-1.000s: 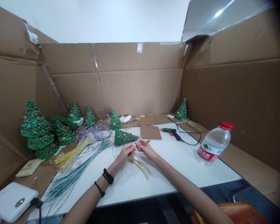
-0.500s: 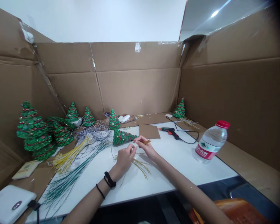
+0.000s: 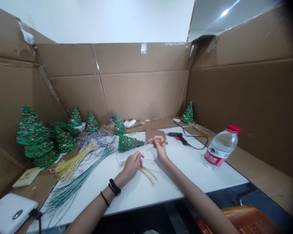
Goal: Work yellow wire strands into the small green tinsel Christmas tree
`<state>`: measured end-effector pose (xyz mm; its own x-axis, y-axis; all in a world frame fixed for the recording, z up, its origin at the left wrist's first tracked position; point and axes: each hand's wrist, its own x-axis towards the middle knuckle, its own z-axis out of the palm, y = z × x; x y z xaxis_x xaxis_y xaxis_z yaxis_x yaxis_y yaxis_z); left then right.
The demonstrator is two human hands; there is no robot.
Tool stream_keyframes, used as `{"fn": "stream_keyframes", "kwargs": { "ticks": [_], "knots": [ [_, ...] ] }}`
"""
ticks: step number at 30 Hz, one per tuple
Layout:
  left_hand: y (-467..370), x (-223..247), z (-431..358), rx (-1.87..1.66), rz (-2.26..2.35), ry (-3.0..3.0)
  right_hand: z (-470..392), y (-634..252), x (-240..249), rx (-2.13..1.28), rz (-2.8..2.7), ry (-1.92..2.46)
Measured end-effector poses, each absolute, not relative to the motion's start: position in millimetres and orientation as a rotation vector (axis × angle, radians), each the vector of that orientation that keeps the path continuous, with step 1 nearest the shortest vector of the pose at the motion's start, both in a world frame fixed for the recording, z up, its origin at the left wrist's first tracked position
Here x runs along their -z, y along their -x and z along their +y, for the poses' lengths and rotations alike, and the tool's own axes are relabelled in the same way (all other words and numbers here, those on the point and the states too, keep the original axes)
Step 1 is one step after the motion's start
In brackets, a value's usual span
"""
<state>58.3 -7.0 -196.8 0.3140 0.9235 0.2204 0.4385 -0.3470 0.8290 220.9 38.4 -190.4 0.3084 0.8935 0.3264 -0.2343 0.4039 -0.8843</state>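
Note:
My right hand (image 3: 160, 147) is closed round a slim tool with a light brown handle (image 3: 164, 142). Its thin front end points left, near the tip of a small green Christmas tree (image 3: 130, 143) lying on its side. My left hand (image 3: 133, 164) rests lower and to the left, with bent fingers and a gap between the fingertips; I see nothing held there. Just under its fingertips, pale yellow strands (image 3: 148, 175) lie loose on the white board (image 3: 185, 177). Whatever is at the tool's tip is too small to make out.
Green trees (image 3: 35, 136) stand at the left, with yellow strands (image 3: 75, 161) and green wires (image 3: 80, 182) in front. A glue gun (image 3: 178, 137) and its cable lie beyond the right hand, beside a cardboard square (image 3: 152, 133). A water bottle (image 3: 221, 148) stands at right.
My right hand has moved right and slightly up with the tool, away from my left hand. My left hand has dropped a little, and its fingertips have come apart.

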Motion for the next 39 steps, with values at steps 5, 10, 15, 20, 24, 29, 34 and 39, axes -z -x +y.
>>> {"fn": "stream_keyframes", "kwargs": {
  "ticks": [5, 10, 15, 20, 24, 29, 34, 39],
  "knots": [
    [-57, 201, -5, -0.945, 1.238, -1.929, 53, -232, 198, -0.798, -0.819, 0.902],
    [-56, 203, -1, -0.975, 1.225, -1.878, 52, -228, 198, -0.807, -0.836, 0.856],
    [-57, 203, 2, -0.99, 1.186, -1.751, 55, -238, 194, -0.778, -0.79, 0.83],
    [-57, 206, 5, -1.007, 1.174, -1.631, 56, -242, 194, -0.77, -0.789, 0.82],
    [-56, 205, 6, -1.019, 1.182, -1.613, 55, -242, 192, -0.773, -0.806, 0.811],
    [-56, 204, 5, -1.012, 1.18, -1.64, 55, -248, 188, -0.741, -0.757, 0.808],
    [-56, 206, 8, -1.004, 1.119, -1.608, 53, -251, 185, -0.731, -0.769, 0.804],
    [-56, 201, 8, -1.0, 0.986, -1.532, 54, -253, 185, -0.707, -0.762, 0.824]
  ]
}}
